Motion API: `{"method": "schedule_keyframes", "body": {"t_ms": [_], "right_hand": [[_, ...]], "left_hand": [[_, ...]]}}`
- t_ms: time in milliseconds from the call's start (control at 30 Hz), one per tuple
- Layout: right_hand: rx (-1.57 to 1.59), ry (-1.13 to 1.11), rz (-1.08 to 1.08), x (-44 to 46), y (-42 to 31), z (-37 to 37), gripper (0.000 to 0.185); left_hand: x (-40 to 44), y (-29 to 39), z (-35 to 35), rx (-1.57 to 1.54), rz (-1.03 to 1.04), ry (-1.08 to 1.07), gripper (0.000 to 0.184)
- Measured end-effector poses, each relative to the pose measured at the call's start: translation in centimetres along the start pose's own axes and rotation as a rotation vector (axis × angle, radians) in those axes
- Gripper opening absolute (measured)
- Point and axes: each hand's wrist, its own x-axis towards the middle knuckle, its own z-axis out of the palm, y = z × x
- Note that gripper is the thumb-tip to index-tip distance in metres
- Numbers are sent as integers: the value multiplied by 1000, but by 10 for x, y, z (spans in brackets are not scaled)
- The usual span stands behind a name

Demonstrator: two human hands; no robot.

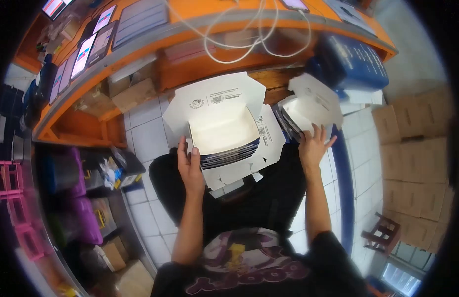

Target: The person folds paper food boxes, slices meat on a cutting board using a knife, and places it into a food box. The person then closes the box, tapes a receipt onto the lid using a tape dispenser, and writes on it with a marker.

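A stack of nested open paper boxes, white inside with dark printed sides, stands in front of me, its printed lid flap raised at the back. My left hand is at the stack's left side, fingers apart, holding nothing. To the right is a second, smaller group of nested boxes with a raised lid flap. My right hand lies at its front edge with the fingers spread. Flat white printed card lies under and beside the main stack.
An orange desk with phones, a tablet and a white cable spans the back. A blue box is at right. Brown cartons and a small stool stand farther right; bins are at left.
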Motion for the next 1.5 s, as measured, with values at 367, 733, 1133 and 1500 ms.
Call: {"method": "schedule_keyframes", "body": {"t_ms": [367,733,1133,1500], "right_hand": [[340,199,97,-82,-1,-41,10],[381,326,-144,-112,-44,-132,26],[1825,-244,3,16,-129,-149,99],[2110,-726,522,70,-147,-101,85]], "left_hand": [[-8,54,24,779,672,-206,31],[-1,82,38,263,244,-411,38],[26,94,20,550,125,-81,27],[62,83,8,395,-94,-104,30]]}}
